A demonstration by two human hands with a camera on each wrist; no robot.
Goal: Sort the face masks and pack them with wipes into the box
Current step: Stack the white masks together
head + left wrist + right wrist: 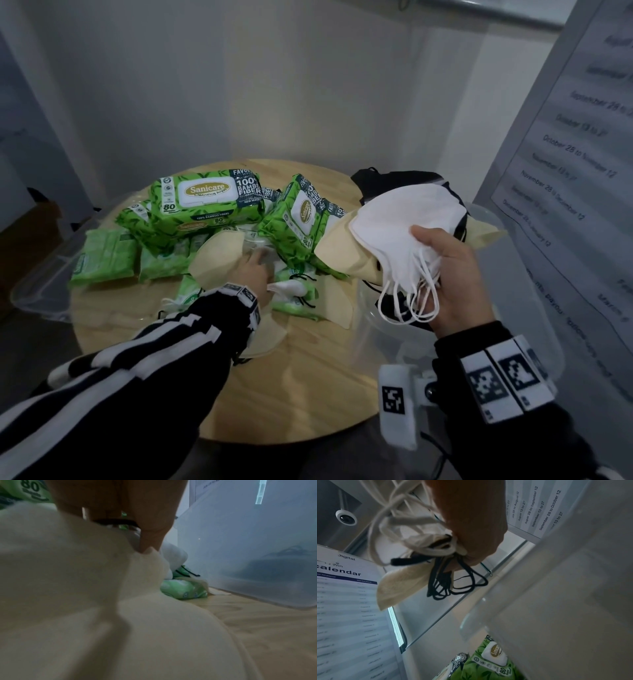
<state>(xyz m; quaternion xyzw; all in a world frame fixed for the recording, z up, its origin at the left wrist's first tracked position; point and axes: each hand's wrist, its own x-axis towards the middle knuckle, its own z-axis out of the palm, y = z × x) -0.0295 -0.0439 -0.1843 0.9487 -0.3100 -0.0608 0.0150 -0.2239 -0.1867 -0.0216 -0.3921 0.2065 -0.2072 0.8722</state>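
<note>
At right of the head view the right hand [448,274] clutches a bunch of white face masks [404,226] above the clear plastic box [513,308]; at centre the left hand [251,274] pinches a beige mask [212,250] lying among green Sanicare wipes packs [205,198] on the round wooden table [308,394].

Green leaf-print wipes packs [205,202] with white lids and gold logo. White masks [404,222] with white loops; cream-beige masks [334,246] with black loops; black masks [387,181] far right. Light wood tabletop [308,359]. Black sleeves [164,359] with white stripes. Translucent frosted box [248,547].
</note>
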